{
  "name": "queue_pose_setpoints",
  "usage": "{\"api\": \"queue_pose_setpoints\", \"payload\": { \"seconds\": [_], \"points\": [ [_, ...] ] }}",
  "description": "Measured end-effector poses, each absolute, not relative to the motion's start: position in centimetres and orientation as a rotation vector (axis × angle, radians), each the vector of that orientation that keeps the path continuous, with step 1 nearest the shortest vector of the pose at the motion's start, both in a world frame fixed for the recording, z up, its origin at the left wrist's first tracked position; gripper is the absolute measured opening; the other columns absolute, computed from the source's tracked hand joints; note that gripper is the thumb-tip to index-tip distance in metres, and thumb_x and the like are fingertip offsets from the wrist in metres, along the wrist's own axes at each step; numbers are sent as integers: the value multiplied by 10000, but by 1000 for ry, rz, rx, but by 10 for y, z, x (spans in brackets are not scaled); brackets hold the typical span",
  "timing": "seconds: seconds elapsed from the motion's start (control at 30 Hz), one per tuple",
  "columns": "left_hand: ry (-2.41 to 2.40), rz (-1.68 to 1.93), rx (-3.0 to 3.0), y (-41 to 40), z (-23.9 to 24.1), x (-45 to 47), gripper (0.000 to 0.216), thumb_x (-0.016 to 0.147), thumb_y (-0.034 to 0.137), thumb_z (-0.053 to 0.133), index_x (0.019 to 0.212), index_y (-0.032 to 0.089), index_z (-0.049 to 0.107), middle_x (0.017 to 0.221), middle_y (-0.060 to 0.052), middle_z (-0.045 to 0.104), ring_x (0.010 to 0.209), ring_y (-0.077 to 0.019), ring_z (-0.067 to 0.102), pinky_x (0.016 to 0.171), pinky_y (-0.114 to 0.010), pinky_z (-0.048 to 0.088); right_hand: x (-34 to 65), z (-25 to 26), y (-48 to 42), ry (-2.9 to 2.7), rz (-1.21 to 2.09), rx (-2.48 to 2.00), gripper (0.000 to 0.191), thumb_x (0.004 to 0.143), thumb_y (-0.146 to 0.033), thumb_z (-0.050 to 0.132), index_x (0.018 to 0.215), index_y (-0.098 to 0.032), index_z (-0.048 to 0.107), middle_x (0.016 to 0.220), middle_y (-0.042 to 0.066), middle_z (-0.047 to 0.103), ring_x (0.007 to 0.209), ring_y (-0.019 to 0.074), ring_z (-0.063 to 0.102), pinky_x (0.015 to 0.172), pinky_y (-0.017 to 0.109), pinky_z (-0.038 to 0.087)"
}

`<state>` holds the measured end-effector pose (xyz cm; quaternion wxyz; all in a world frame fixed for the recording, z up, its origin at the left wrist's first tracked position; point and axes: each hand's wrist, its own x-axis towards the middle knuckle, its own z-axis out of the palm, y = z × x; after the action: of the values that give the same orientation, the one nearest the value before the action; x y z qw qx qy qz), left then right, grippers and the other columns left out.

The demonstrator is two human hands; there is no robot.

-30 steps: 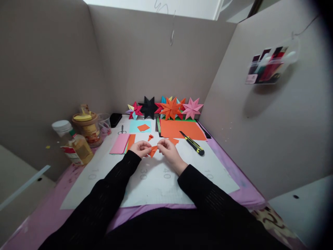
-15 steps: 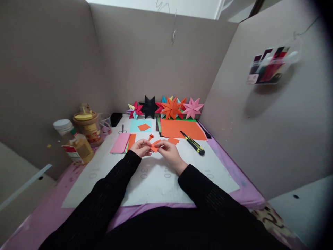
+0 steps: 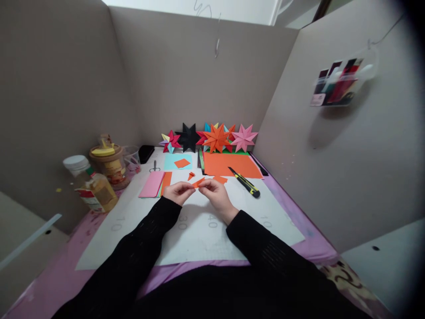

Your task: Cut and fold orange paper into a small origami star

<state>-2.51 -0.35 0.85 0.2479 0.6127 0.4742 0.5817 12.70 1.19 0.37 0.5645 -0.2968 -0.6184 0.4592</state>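
Observation:
A small piece of orange paper (image 3: 198,183) is pinched between my two hands above the white mat. My left hand (image 3: 177,192) grips its left end with thumb and fingers. On the other end, my right hand (image 3: 215,193) has its fingertips closed; they hide part of the paper. Just beyond the hands lies a small folded orange piece (image 3: 191,176). Another orange paper piece (image 3: 220,179) shows past my right hand. To the left of my left hand sits a stack of pink and other coloured papers (image 3: 152,184).
A yellow-and-black utility knife (image 3: 245,182) lies right of my hands, blade partly on orange sheets (image 3: 229,164). Folded paper stars (image 3: 217,138) line the back wall. Small scissors (image 3: 154,166), a glue bottle (image 3: 96,186), a tub (image 3: 108,161) and a clear cup (image 3: 132,158) stand or lie left.
The orange paper between my hands shows as a narrower strip now, its lower flap no longer visible. My left hand has shifted slightly, and the whole view has moved a little.

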Motion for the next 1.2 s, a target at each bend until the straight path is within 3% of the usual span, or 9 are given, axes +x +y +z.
{"api": "queue_pose_setpoints", "payload": {
  "seconds": [0.47, 0.67, 0.8, 1.2],
  "points": [
    [1315, 1687, 1696, -8, 10, -19, 161, 618, 321, 688, 669, 173, 651, 620, -25, 648, 541, -130, 573, 558, -259, 491, 118, 1, 8, -1281, 1094, -626, 108, 694, -275, 666, 748, -201, 608, 745, 5, 608, 715, 147, 567, 692, 303, 462],
    [1249, 1696, 1644, -4, 10, -15, 164, 613, 322, 689, 629, 174, 622, 684, -44, 652, 658, -160, 607, 569, -257, 495, 113, 1, 8, -1214, 1095, -688, 167, 676, -308, 669, 732, -190, 565, 717, 6, 591, 683, 148, 559, 658, 301, 472],
    [1317, 1688, 1532, -7, 12, -11, 180, 591, 316, 703, 618, 167, 604, 625, -25, 630, 569, -129, 575, 526, -241, 470, 110, 0, 8, -1175, 1097, -686, 186, 680, -290, 659, 738, -194, 511, 693, -14, 539, 636, 121, 529, 626, 272, 466],
    [1184, 1573, 1266, -5, 15, -11, 296, 585, 291, 683, 703, 189, 432, 539, 42, 560, 517, -138, 610, 437, -199, 409, 114, 0, 12, -1145, 1120, -693, 256, 736, -270, 594, 859, -231, 373, 615, -68, 495, 583, 105, 556, 614, 262, 466]
  ]
}}
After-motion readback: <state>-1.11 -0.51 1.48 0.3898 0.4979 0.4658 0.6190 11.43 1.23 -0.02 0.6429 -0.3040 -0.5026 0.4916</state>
